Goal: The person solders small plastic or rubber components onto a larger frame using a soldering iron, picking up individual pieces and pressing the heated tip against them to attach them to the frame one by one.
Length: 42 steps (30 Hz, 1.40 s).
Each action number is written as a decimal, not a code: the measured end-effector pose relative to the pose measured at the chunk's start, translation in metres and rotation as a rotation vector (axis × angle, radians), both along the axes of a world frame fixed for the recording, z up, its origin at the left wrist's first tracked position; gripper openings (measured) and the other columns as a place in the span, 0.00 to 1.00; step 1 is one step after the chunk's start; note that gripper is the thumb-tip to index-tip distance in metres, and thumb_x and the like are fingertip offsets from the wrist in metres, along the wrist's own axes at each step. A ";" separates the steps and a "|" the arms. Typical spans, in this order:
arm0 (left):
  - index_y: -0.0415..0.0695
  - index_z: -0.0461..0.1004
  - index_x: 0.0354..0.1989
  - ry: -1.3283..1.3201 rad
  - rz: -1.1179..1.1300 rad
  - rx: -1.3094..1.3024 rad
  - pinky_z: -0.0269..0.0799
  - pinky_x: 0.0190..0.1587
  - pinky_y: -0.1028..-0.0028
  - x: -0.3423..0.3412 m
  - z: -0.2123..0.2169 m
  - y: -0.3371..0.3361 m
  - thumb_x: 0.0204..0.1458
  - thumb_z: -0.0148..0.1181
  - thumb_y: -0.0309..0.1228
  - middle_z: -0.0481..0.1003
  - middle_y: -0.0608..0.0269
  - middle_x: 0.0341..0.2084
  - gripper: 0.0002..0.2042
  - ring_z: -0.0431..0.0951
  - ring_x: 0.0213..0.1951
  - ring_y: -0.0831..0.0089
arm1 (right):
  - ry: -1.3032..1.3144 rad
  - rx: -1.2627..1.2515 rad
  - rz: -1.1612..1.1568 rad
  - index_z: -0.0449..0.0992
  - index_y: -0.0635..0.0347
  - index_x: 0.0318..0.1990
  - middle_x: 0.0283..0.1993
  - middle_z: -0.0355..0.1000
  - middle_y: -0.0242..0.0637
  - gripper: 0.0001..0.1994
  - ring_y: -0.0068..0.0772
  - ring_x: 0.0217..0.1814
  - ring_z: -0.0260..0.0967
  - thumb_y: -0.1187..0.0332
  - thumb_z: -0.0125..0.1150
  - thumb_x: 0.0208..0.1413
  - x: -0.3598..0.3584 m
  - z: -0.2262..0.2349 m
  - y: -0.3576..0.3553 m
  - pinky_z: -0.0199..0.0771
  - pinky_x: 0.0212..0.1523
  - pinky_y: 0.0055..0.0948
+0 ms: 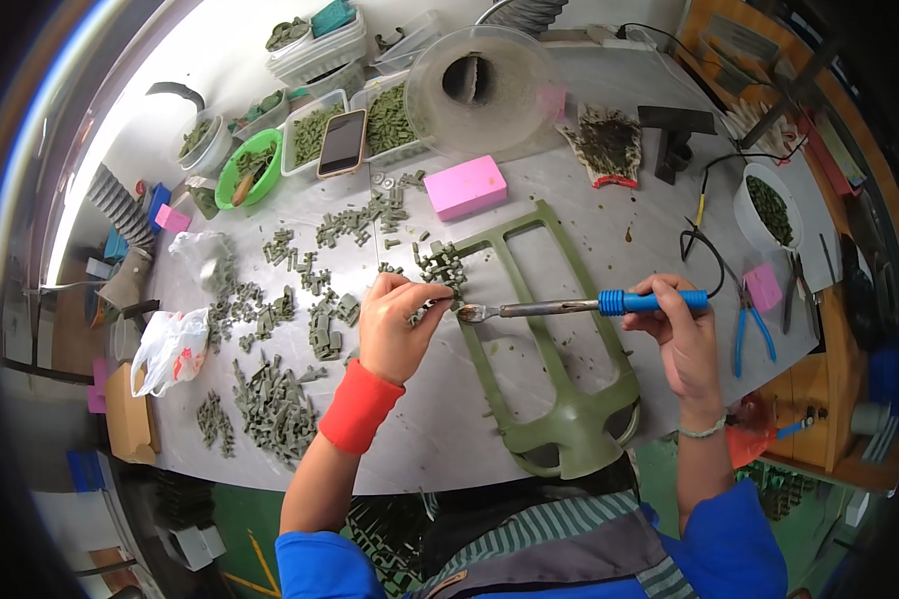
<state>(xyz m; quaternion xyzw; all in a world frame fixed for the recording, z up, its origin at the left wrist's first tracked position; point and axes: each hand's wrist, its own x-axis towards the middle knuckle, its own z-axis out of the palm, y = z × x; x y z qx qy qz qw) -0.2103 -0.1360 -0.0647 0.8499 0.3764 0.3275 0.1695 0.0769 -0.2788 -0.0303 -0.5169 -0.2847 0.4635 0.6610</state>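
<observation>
Grey tabletop, middle of the frame, under everything. Next, olive-green frame: centre to lower right of centre, long openings, broad curved end toward the bottom, lying between my two hands. My right hand is right of centre, beyond the frame's right bar, fingers wrapped round the blue-handled tool; firm hold. Its metal shaft runs leftward across the frame's openings and bars. My left hand, left of centre, sits just outside the frame's left bar; thumb and index come together beside the tool's tip. Can't tell if they pinch anything, too small to see. Tip is at that left bar, contact unclear. Pink block, upper centre, near the frame's top end. Phone, upper left of centre, on the tubs. Smallest: grey-green parts, heaped lower left, more clustered at the frame's upper-left corner, just above my left fingertips.
</observation>
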 end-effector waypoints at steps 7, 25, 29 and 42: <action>0.49 0.81 0.31 0.091 -0.019 0.061 0.65 0.40 0.69 0.007 -0.004 0.002 0.41 0.68 0.26 0.79 0.71 0.25 0.07 0.70 0.34 0.68 | 0.039 0.033 0.009 0.74 0.66 0.39 0.34 0.75 0.38 0.11 0.27 0.31 0.76 0.66 0.53 0.62 -0.004 -0.009 0.006 0.81 0.37 0.27; 0.44 0.78 0.35 -0.140 -0.008 -0.109 0.70 0.37 0.72 -0.005 0.007 0.028 0.49 0.64 0.28 0.78 0.62 0.30 0.06 0.74 0.33 0.68 | -0.065 -0.030 -0.034 0.74 0.67 0.36 0.33 0.74 0.39 0.10 0.28 0.27 0.73 0.68 0.54 0.61 0.011 0.020 -0.009 0.79 0.30 0.26; 0.41 0.77 0.35 -0.068 0.448 -0.142 0.72 0.34 0.70 -0.076 -0.021 0.113 0.52 0.61 0.30 0.78 0.58 0.30 0.06 0.77 0.28 0.69 | -0.033 -0.040 0.018 0.74 0.67 0.35 0.33 0.73 0.41 0.09 0.29 0.27 0.73 0.68 0.53 0.60 0.006 0.022 -0.008 0.80 0.30 0.27; 0.49 0.81 0.38 0.409 0.831 -0.306 0.68 0.53 0.61 -0.076 -0.044 0.194 0.42 0.68 0.46 0.78 0.53 0.42 0.18 0.74 0.48 0.55 | -0.071 -0.034 0.025 0.73 0.68 0.33 0.33 0.72 0.41 0.11 0.29 0.27 0.74 0.66 0.54 0.60 0.007 0.029 -0.007 0.80 0.29 0.27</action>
